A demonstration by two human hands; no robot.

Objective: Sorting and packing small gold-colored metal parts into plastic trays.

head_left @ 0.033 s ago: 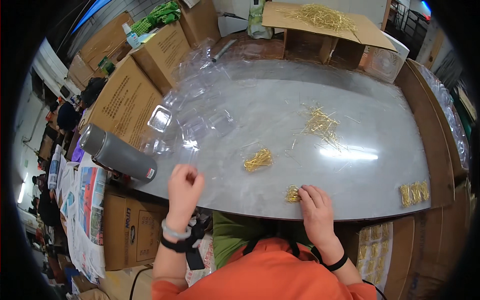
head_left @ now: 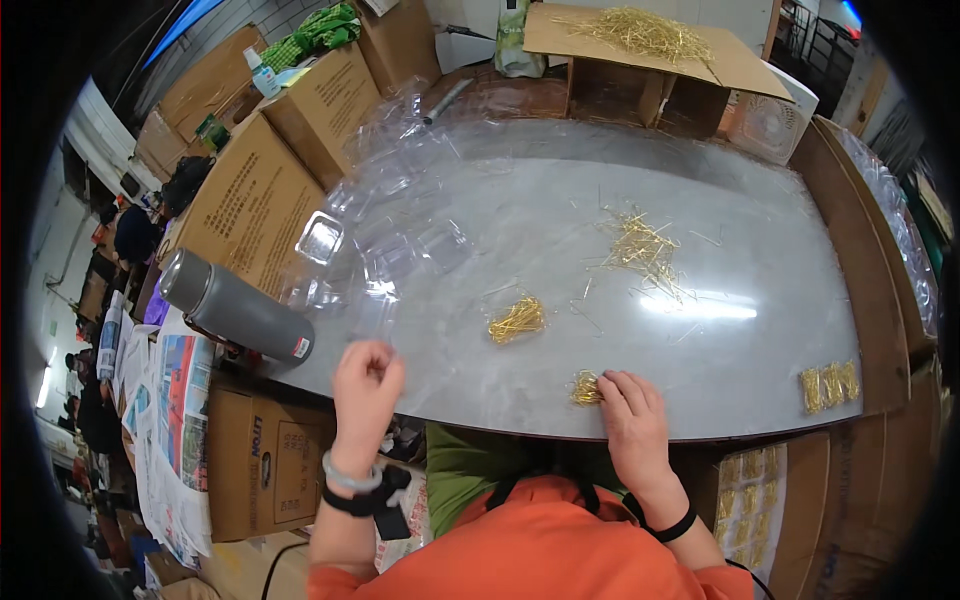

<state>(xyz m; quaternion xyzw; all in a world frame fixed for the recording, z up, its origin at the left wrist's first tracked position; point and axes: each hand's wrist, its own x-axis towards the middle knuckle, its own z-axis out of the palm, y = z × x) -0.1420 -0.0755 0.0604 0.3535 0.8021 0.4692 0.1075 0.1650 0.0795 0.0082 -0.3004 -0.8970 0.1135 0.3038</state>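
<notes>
My left hand hovers over the table's near left edge with its fingers curled together. Whatever they hold, if anything, I cannot make out; the nearest things are clear plastic boxes. My right hand is at the near edge, its fingers close together on the right end of a small bundle of gold wire hooks. A larger bunch of gold hooks lies a little farther off, left of that bundle. Beyond it to the right is a loose, scattered heap of hooks.
A grey bottle leans at the table's left edge, beside cardboard boxes. Three hook bundles lie at the right edge near a cardboard wall. More hooks are piled on a cardboard shelf at the back.
My left hand has shifted slightly toward me. The right hand and the hook bundle have stayed in place.
</notes>
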